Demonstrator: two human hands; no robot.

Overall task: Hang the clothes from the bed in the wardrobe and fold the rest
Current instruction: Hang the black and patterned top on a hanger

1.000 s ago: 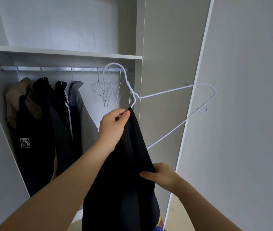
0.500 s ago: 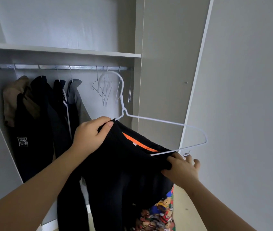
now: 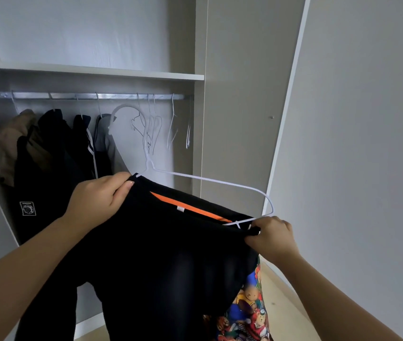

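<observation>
A black garment (image 3: 161, 254) with an orange strip inside its neck and a colourful printed panel at the lower right hangs between my hands in front of the open wardrobe. A white wire hanger (image 3: 210, 181) sits partly inside its neck, hook pointing up-left below the rail (image 3: 84, 96). My left hand (image 3: 99, 198) grips the garment's left neck edge by the hanger's neck. My right hand (image 3: 271, 238) pinches the right edge of the neckline at the hanger's right end.
Several dark and beige garments (image 3: 48, 156) hang on the rail's left part. Several bare white hangers (image 3: 156, 129) hang toward its right end. A shelf (image 3: 121, 73) runs above the rail. The open wardrobe door (image 3: 355, 143) stands at the right.
The hanger has tipped from steeply slanted to nearly level. The garment's neck has been spread open along it. My right hand moved up and right to the hanger's right end.
</observation>
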